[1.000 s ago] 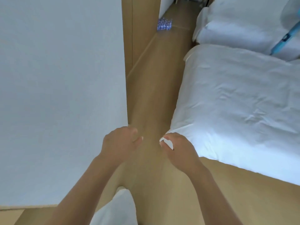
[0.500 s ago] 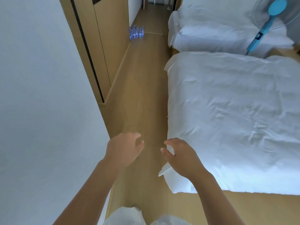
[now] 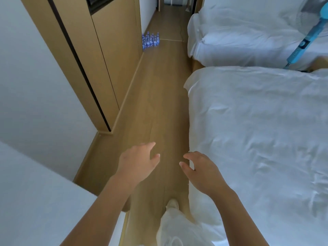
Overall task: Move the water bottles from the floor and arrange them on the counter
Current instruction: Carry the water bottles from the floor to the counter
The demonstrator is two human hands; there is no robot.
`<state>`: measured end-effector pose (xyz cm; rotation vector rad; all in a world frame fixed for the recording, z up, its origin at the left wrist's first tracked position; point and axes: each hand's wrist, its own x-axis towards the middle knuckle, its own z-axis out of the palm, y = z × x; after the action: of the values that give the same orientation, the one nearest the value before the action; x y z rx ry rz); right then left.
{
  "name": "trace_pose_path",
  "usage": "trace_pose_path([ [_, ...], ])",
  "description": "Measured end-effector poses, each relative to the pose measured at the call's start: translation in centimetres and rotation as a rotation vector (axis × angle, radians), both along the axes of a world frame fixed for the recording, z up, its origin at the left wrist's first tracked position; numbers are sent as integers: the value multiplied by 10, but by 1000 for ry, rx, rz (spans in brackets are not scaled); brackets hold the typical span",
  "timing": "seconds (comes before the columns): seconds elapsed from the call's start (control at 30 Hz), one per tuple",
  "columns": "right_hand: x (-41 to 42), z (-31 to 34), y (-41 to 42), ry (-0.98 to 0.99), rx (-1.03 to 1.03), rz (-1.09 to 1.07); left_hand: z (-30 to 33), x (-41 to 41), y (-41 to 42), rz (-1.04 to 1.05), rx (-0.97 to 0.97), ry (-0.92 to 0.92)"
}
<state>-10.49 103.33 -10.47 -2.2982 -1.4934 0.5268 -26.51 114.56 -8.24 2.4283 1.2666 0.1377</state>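
Several water bottles (image 3: 150, 40) with blue labels stand clustered on the wooden floor (image 3: 156, 107) near the top centre of the frame, tight against the foot of the wooden cabinet (image 3: 113, 50); their lettering is too small to read. Both hands hang empty at lower centre, the left hand (image 3: 137, 162) and right hand (image 3: 202, 172) with fingers loosely spread, grasping nothing. Between them and the bottles runs a narrow bare strip of floor, edged on the left by the cabinet's skirting and a white wall (image 3: 35, 86), on the right by the near bed (image 3: 257, 130). A blue fan (image 3: 305, 39) stands at upper right.
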Motion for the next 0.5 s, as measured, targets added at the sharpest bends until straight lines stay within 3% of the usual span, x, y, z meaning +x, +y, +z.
trace_pose_path([
  [0.27,113,14,151,-40,8,72,7,103,132,70,-54,14],
  [0.5,164,14,270,-18,-33,128,-4,150,242,118,-103,3],
])
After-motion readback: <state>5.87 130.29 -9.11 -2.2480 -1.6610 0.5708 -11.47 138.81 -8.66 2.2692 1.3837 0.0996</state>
